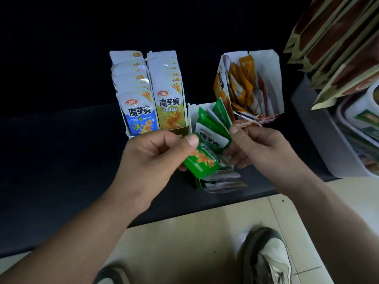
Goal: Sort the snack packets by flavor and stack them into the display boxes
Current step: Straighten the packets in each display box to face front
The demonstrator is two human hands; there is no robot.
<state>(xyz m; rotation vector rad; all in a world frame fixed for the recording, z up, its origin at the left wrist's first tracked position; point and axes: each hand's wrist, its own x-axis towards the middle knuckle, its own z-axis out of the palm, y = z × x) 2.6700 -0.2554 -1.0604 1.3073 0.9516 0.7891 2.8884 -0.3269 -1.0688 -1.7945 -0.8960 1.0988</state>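
Note:
My left hand [155, 154] and my right hand [256, 148] both grip a fanned bunch of green snack packets [207, 140] above a white display box [192, 113] at the shelf's front. The lowest green packet [200, 162] is pinched under my left thumb. To the left, one display box holds a row of blue packets [139, 117] beside a row of olive-yellow packets [170, 111], all upright. At the right back, an orange-sided display box [268, 78] holds orange packets [241, 85] lying loose and tilted.
The boxes stand on a dark shelf [51, 160] whose front edge runs just above a beige tiled floor [184, 242]. A grey bin [320, 136] with cans stands at the right. Brown-and-tan bags [338, 44] hang at top right. My shoes [268, 257] show below.

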